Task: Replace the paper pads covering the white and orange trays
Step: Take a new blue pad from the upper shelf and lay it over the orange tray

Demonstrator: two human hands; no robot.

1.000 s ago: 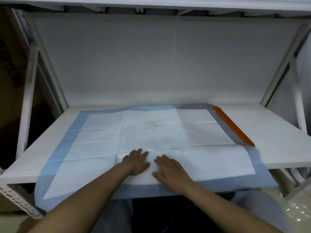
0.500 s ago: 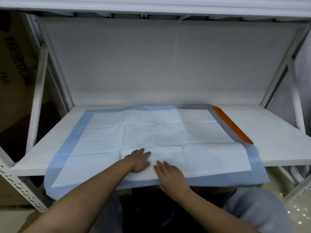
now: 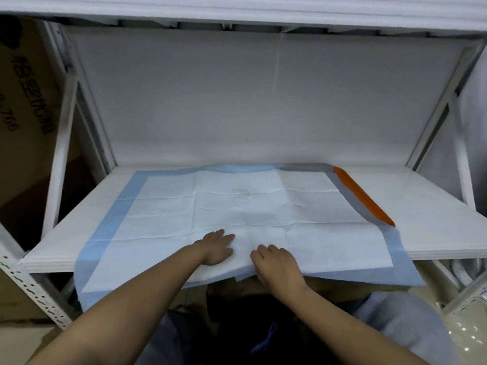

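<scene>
Paper pad (image 3: 237, 214) lies spread over the orange tray (image 3: 363, 197) on the shelf (image 3: 434, 206), its front edge overhanging; left hand (image 3: 214, 248) and right hand (image 3: 276, 264) rest flat and released on it, probably smoothing it into place

Both forearms are bare to the frame edge; grey-blue trousers (image 3: 400, 325) and a dark garment with a blue drawstring (image 3: 266, 341) show below.
</scene>
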